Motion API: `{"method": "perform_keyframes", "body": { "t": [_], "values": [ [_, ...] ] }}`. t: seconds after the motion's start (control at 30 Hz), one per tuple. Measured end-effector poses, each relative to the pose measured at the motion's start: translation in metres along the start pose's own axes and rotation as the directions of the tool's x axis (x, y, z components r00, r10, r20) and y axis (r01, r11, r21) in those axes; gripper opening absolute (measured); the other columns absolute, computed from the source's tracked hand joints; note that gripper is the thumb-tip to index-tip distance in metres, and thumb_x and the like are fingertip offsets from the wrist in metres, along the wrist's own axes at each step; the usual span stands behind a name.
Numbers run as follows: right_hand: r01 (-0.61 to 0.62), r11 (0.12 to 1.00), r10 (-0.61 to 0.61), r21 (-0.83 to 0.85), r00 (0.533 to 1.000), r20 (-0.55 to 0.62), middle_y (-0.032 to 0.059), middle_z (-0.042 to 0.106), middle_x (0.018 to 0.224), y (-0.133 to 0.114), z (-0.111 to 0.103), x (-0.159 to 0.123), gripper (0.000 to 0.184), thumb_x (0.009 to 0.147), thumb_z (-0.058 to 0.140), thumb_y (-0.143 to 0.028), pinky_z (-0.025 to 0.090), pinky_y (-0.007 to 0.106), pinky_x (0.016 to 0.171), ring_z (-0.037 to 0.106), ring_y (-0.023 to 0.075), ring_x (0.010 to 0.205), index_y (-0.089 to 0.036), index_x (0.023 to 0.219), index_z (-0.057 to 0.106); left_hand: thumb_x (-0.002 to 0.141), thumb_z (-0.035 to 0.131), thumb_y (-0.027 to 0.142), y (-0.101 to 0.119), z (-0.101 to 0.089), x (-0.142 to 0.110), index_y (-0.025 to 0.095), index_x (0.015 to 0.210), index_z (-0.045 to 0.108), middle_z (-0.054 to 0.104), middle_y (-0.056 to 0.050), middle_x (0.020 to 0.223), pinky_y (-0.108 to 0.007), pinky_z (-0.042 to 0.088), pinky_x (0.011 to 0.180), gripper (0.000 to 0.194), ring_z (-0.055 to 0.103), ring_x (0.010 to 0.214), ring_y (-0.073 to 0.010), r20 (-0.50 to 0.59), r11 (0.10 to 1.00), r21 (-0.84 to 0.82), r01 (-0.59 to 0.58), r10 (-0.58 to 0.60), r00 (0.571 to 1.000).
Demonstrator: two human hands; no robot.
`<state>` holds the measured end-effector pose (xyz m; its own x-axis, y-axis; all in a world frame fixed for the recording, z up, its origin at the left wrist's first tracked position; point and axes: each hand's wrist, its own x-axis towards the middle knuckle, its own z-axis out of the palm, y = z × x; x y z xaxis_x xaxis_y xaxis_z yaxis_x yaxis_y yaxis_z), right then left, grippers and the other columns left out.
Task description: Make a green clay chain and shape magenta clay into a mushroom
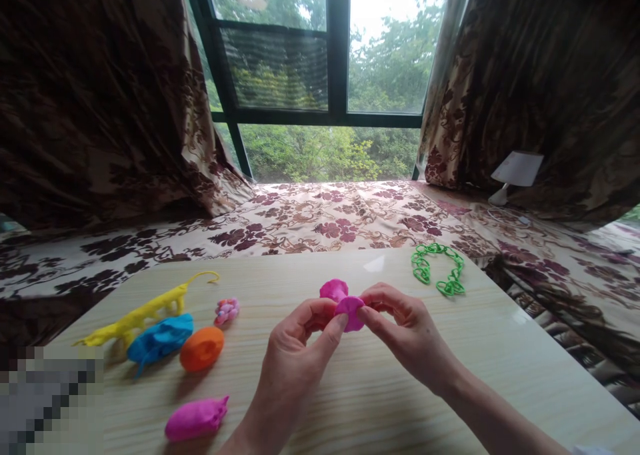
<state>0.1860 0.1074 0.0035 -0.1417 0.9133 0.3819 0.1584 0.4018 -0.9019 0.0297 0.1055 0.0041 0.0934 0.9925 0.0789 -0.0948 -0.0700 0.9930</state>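
Note:
Above the middle of the table, both hands hold a pink piece of modelling clay. It has a flat round disc facing me and a second, ruffled flare behind, joined by a narrower neck. My left hand pinches the disc's left edge between thumb and fingers. At the disc's right edge, the thumb and index finger of my right hand are closed on it. To the left of my hands lies a pink clay roll with a pinched, jagged end.
On the table's left are a yellow long-tailed clay figure, a blue clay piece, an orange clay piece and a small pink beaded cluster. A green chain lies back right. Beyond stands a white lamp on patterned cloth.

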Motion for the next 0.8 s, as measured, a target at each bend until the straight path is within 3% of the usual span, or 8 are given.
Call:
{"method": "perform_keyframes", "body": {
  "t": [0.3,0.57,0.8],
  "values": [
    [0.084,0.996,-0.082,0.037,0.996,-0.043,0.0034,0.059,0.077,0.0004,0.0014,-0.0009,0.012,0.081,0.058,-0.025,0.045,0.028,0.066,0.056,0.0151,0.072,-0.018,0.084,0.067,0.072,0.062,0.018,-0.0012,-0.0002,-0.0045,0.019,0.092,0.065,0.067,-0.004,0.089,-0.03,0.047,0.08,0.02,0.06,0.082,-0.0188,0.077,0.999,0.032,-0.034,0.031,0.997],
    [0.051,0.998,-0.051,-0.035,0.999,-0.011,0.003,0.058,0.083,0.0003,-0.0001,0.0,0.017,0.081,0.057,-0.025,0.044,0.029,0.071,0.054,0.0153,0.078,-0.02,0.094,0.067,0.075,0.06,0.018,-0.0025,-0.0016,-0.0043,0.018,0.091,0.064,0.067,-0.004,0.085,-0.028,0.047,0.078,0.017,0.06,0.081,-0.018,0.069,0.99,0.123,-0.071,0.063,0.996],
    [0.107,0.994,-0.108,-0.03,0.994,-0.02,0.003,0.057,0.077,-0.0019,0.001,-0.0025,0.014,0.082,0.056,-0.022,0.044,0.028,0.068,0.054,0.0149,0.075,-0.02,0.087,0.069,0.076,0.059,0.023,-0.0051,-0.0005,-0.0039,0.018,0.088,0.06,0.064,-0.003,0.083,-0.027,0.048,0.073,0.013,0.06,0.077,-0.0158,0.132,0.994,0.071,-0.087,0.078,0.988]
  ]
}}
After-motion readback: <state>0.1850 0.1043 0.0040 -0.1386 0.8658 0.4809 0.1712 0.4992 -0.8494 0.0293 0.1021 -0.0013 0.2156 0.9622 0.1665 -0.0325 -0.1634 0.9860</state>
